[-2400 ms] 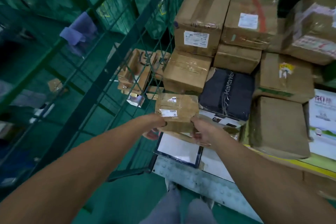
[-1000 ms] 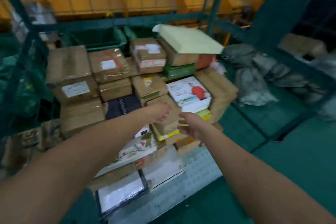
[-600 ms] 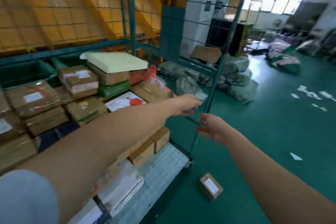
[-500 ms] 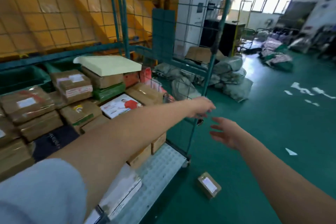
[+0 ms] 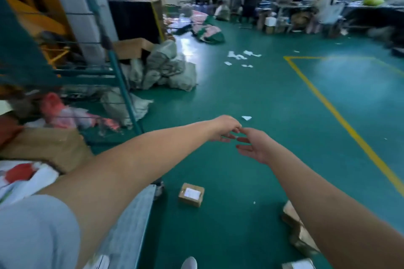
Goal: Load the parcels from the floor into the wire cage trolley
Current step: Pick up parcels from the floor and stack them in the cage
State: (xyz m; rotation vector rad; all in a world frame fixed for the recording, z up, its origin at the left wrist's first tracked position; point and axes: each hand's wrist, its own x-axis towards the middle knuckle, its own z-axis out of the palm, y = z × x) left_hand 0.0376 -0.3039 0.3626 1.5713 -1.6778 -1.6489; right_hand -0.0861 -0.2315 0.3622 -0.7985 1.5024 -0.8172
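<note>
Your bare left hand (image 5: 225,128) and right hand (image 5: 254,146) reach out in front of you over the green floor (image 5: 273,98), fingertips almost meeting; both are empty, with fingers loose and relaxed. Below the hands, a small brown cardboard parcel with a white label (image 5: 191,194) lies on the floor. A crumpled brown paper parcel (image 5: 295,231) lies under your right forearm. To the left of your left arm stands the green wire cage trolley (image 5: 122,85), stacked with boxes, its grey metal base plate (image 5: 131,214) beneath your left elbow.
</note>
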